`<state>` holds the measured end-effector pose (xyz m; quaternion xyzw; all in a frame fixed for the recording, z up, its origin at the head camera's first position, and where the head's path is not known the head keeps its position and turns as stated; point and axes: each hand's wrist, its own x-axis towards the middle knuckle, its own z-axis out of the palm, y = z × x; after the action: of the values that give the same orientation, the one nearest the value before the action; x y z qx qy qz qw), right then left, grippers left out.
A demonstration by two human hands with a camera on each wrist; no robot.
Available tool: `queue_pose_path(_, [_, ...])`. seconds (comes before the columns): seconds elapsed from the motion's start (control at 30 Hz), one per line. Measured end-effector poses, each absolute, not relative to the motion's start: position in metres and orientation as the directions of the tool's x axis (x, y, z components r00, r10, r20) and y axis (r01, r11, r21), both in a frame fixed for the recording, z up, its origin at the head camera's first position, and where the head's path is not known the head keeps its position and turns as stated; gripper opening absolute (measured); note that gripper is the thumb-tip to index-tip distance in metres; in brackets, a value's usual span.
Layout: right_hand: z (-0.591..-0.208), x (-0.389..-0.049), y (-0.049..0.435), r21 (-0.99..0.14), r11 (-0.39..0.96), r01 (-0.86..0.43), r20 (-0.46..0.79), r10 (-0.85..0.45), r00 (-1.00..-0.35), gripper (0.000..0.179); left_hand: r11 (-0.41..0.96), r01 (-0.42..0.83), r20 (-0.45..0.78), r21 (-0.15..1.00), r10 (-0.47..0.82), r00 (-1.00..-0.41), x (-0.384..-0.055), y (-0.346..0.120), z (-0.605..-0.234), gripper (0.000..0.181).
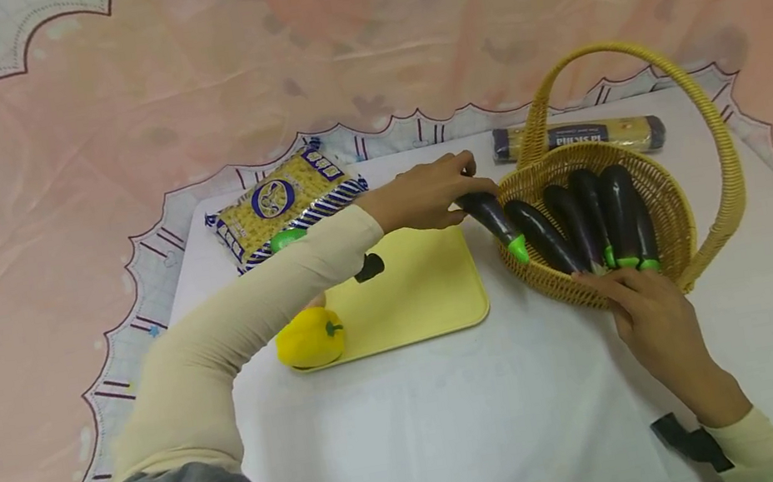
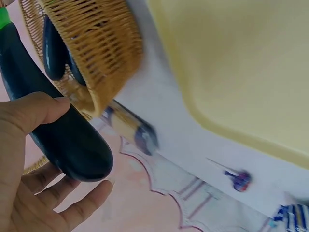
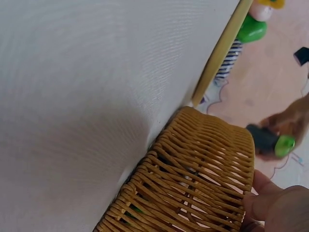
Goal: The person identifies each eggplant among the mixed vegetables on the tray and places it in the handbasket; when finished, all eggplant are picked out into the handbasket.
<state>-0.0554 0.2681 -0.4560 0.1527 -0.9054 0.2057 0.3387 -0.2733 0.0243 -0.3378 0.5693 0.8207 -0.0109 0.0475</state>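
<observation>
My left hand [image 1: 463, 188] grips the dark end of a purple eggplant [image 1: 494, 220] with a green stem cap, held tilted over the left rim of a wicker basket [image 1: 677, 203]. The left wrist view shows the thumb lying on top of the eggplant [image 2: 63, 140] and the fingers under it, beside the basket [image 2: 96, 53]. Several more eggplants [image 1: 592, 221] lie side by side in the basket. At the basket's near rim, my right hand [image 1: 618, 290] holds the wicker, with its thumb against the outer wall [image 3: 193, 183].
A yellow tray [image 1: 417, 287] lies left of the basket, a yellow bell pepper [image 1: 309, 337] on its near left corner. A bag of macaroni [image 1: 282, 203] and a green object [image 1: 288, 240] sit behind it. A spaghetti packet [image 1: 582, 136] lies behind the basket's tall handle [image 1: 714, 130].
</observation>
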Motion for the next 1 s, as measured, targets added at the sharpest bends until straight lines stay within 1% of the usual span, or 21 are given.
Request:
queue_pose_path(0.07, [-0.456, -0.056, 0.268, -0.262, 0.872, -0.413, 0.670, -0.144, -0.728, 0.052, 0.341, 0.940, -0.088, 0.009, 0.937, -0.339, -0.273, 0.034, -0.338, 0.046])
queue_pose_path(0.3, [-0.456, -0.056, 0.269, -0.253, 0.879, -0.403, 0.651, -0.153, -0.744, 0.052, 0.332, 0.943, -0.101, 0.014, 0.939, -0.329, -0.272, 0.064, -0.343, 0.045])
queue_pose_path(0.57, [-0.454, -0.056, 0.270, -0.246, 0.884, -0.397, 0.647, -0.155, -0.746, 0.052, 0.352, 0.936, -0.148, -0.022, 0.925, -0.351, -0.274, 0.100, -0.348, 0.048])
queue_pose_path(0.87, [-0.455, -0.055, 0.269, -0.246, 0.885, -0.395, 0.640, -0.158, -0.752, 0.053, 0.316, 0.948, -0.175, -0.044, 0.932, -0.319, -0.266, 0.134, -0.360, 0.048])
queue_pose_path(1.0, [-0.454, -0.054, 0.268, -0.241, 0.882, -0.405, 0.655, -0.160, -0.738, 0.053, 0.303, 0.951, -0.170, -0.054, 0.936, -0.308, -0.263, 0.146, -0.363, 0.048])
